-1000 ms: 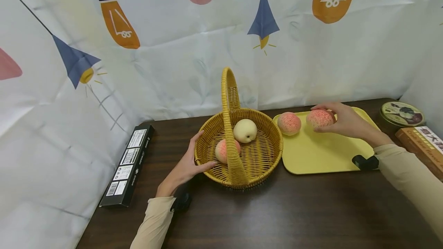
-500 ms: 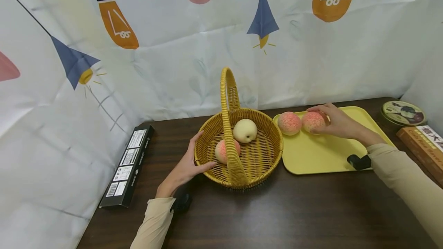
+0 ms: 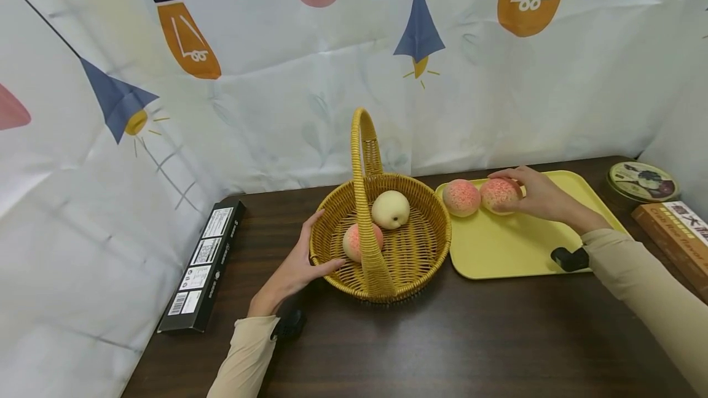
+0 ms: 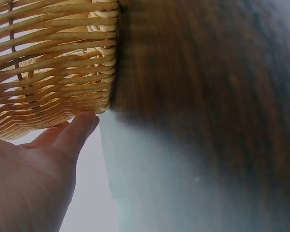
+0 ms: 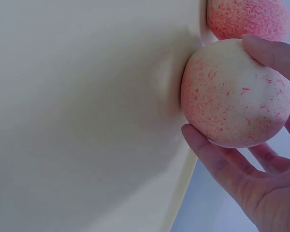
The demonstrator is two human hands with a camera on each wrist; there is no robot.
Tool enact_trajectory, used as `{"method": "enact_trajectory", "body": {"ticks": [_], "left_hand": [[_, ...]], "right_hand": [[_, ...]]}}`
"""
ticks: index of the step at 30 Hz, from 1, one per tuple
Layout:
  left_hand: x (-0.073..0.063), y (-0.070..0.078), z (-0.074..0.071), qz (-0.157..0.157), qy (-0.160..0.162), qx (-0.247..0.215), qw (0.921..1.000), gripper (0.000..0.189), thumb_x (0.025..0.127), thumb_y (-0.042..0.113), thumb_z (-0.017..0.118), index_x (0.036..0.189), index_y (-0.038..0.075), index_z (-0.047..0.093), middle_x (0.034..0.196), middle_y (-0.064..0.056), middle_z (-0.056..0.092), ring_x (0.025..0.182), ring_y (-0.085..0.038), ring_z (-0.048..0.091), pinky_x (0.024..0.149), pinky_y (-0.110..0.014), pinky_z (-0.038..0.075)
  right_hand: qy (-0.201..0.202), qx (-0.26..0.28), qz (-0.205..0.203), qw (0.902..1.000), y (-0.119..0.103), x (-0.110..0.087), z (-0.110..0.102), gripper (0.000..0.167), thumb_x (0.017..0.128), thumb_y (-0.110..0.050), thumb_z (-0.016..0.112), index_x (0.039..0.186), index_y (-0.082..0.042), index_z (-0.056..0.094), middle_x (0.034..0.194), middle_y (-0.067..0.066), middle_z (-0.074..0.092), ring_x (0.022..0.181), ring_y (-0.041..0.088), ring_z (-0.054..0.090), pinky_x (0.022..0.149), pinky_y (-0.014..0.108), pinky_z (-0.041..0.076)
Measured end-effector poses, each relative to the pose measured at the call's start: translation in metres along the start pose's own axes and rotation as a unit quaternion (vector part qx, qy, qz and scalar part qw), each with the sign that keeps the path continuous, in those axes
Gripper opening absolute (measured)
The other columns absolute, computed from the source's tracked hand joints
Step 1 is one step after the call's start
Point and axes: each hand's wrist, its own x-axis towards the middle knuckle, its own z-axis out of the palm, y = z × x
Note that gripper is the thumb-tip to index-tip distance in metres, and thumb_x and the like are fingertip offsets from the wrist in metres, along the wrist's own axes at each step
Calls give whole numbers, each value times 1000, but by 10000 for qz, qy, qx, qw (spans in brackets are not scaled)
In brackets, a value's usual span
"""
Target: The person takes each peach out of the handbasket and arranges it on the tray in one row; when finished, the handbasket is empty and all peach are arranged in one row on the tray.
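In the head view a yellow wicker basket [image 3: 412, 257] with a tall arched handle stands in the middle of the table. Inside lie a cream-coloured round fruit [image 3: 390, 209] and a pink-speckled peach [image 3: 352, 243], partly hidden by the handle. My left hand [image 3: 295, 268] holds the basket's left side, thumb over the front rim. On the yellow tray [image 3: 520, 250], my right hand [image 3: 541, 195] grips a second peach [image 3: 499, 195] between thumb and fingers. Right beside it on the tray sits another peach [image 3: 461, 198]. The right wrist view shows the gripped peach [image 5: 234, 96] low over the tray surface.
A long black box [image 3: 203, 269] with white labels lies left of the basket. To the right of the tray are a round tin [image 3: 643, 180] and a brown carton [image 3: 672, 238]. A patterned white cloth [image 3: 276, 121] hangs behind the table.
My right hand has shifted left along the tray with its peach, which now sits close against the neighbouring peach. The left hand and basket have stayed in place.
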Motion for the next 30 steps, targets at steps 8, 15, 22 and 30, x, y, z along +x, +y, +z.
{"method": "enact_trajectory", "body": {"ticks": [8,15,22,30], "left_hand": [[0,-1,0,16,26,-63,10000,104,93,24,81,167,26,8,162,-22,29,142,-40,43,106,-50,46],[-1,0,-1,41,42,-36,10000,104,93,26,81,167,26,8,161,-23,30,141,-42,44,106,-53,46],[0,1,-2,31,32,-69,10000,104,92,24,81,167,25,8,160,-24,31,140,-42,46,105,-52,47],[2,1,-2,-28,-39,32,10000,105,93,28,81,167,26,6,161,-23,30,141,-41,45,107,-53,45]], "right_hand": [[-23,54,-80,10000,-1,3,-3,63,86,-19,89,138,4,61,125,26,61,110,44,59,85,54,50],[295,-71,-578,9979,-22,1,-8,56,87,-13,87,136,3,63,133,29,57,119,49,57,91,61,48],[829,-107,-1804,9800,-89,15,3,47,85,-4,87,129,-5,69,124,15,59,115,36,60,90,57,49],[88,-25,-2809,9597,-183,31,44,36,89,-16,86,121,-10,70,126,8,59,111,24,62,89,42,55]]}}
